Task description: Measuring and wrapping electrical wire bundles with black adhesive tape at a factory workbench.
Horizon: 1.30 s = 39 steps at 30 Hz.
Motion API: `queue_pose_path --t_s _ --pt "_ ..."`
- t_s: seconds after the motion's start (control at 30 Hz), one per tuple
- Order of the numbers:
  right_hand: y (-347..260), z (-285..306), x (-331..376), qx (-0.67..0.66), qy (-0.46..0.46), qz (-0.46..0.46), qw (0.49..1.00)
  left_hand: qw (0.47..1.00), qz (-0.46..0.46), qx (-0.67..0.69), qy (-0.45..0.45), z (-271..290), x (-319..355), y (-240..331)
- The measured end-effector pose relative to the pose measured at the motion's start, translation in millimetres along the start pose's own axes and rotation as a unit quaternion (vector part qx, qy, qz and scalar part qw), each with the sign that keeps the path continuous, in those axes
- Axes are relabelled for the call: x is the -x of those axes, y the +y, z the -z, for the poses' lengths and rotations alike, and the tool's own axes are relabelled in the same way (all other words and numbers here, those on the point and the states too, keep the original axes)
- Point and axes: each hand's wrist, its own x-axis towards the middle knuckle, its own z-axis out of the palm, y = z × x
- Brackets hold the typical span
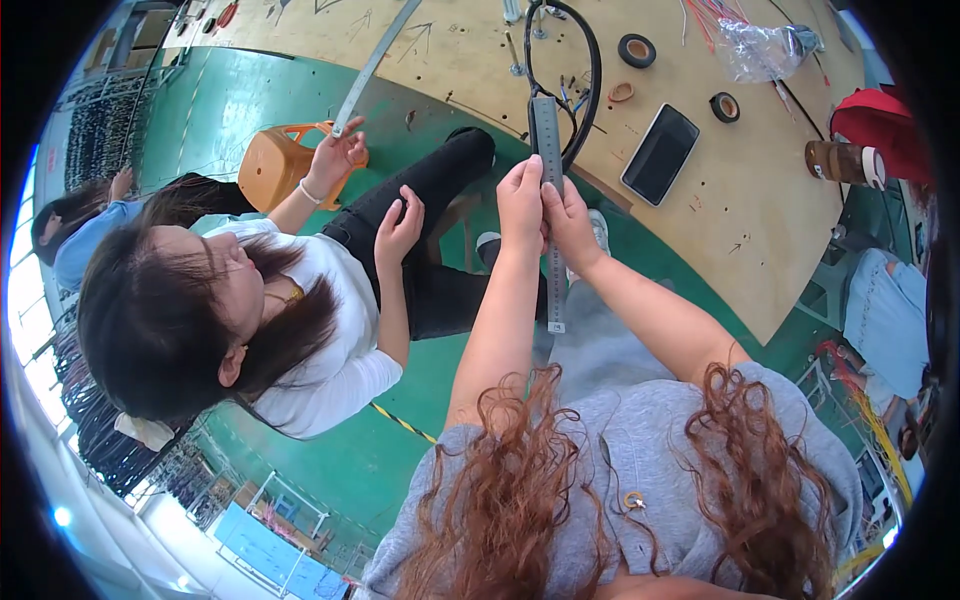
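Observation:
A metal ruler [545,130] runs from the table's edge down toward my lap, its lower end hanging above my legs. My left hand [522,205] is closed on the ruler from the left side. My right hand [572,225] grips it from the right, close against the left. Beside the ruler's upper part lies a black cable [597,75], looped on the table. Whether my fingers also pinch the cable is hidden. Several thin wire ends [575,92] lie within the loop.
On the wooden table [740,250] lie a phone [660,155], black tape rolls [636,50], a clear plastic bag [760,50] and a brown bottle [845,163]. At my left a seated co-worker [330,290] holds another metal strip [375,70]. An orange stool [280,165] stands beyond.

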Motion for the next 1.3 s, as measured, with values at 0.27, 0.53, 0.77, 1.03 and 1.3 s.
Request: queue_pose_path --t_s 0.27,0.53,0.77,1.03,1.3 --pt "-9.4 2.0 -2.2 0.031 0.02 0.016 0.999 0.997 -0.03 0.07 0.009 -4.4 -14.3 -11.5" --pt "-87.0 242.9 -10.6 0.451 0.272 0.084 0.846 0.999 -0.01 -0.03 -0.031 7.4 -18.2 -3.5" --pt "-83.7 336.9 -9.9 0.702 0.249 0.077 0.663 0.995 0.058 -0.074 -0.041 13.1 -30.2 -12.6" --pt "-180.3 269.2 -49.8 0.77 0.173 0.035 0.614 0.994 0.062 -0.086 0.019 12.0 -23.5 -7.7" --pt "-150.0 315.5 -73.0 0.681 0.195 0.024 0.705 0.986 0.038 -0.155 0.056 14.5 -25.9 -6.9"
